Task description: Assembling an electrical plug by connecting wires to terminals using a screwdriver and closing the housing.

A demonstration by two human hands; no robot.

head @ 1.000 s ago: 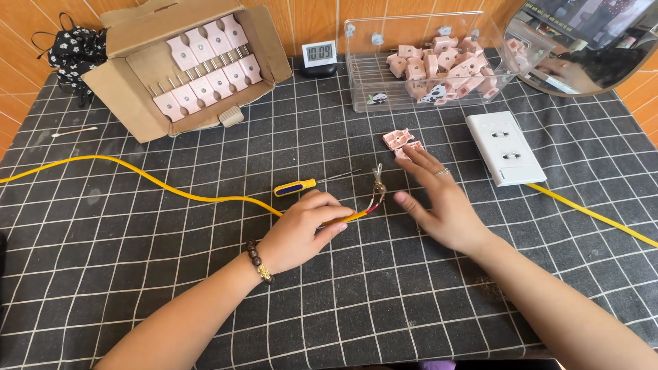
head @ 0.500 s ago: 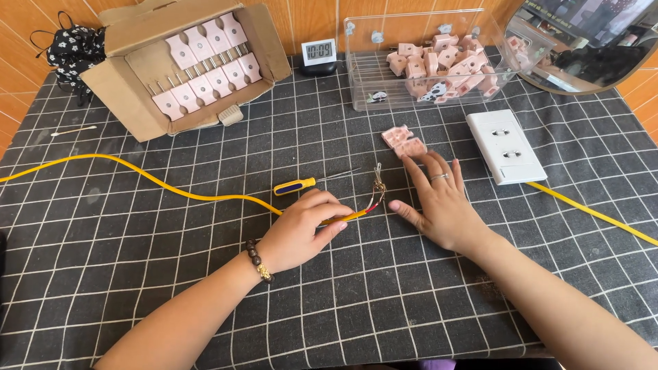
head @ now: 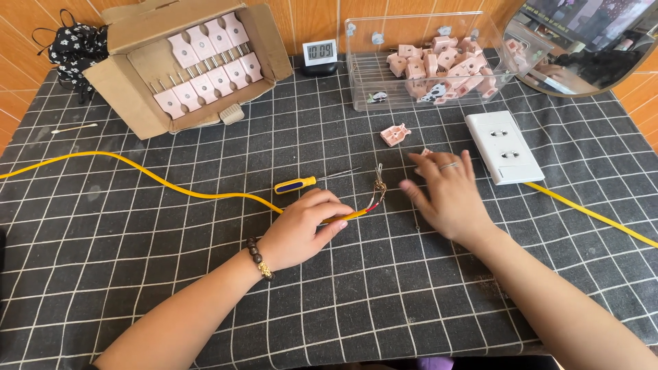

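Note:
My left hand (head: 301,229) pinches the end of a yellow cable (head: 171,186) against the table. Stripped red and bare copper wires (head: 377,188) stick out past its fingertips. My right hand (head: 449,195) lies flat just right of those wires, fingers spread and slightly blurred, holding nothing. Its fingertips touch a small pink piece (head: 426,152). A pink plug part (head: 395,134) lies a little farther back. A screwdriver with a yellow and blue handle (head: 301,183) rests just behind my left hand.
A white double socket (head: 504,147) with its own yellow cable (head: 596,216) sits at the right. At the back are a cardboard box of pink plugs (head: 199,68), a small digital clock (head: 320,53) and a clear bin of pink parts (head: 425,62). A mirror (head: 582,41) leans in the far right corner.
My right hand has shifted slightly right and spread its fingers. The pink plug part is now uncovered, and a small pink piece lies apart from it at the fingertips. My left hand stays put.

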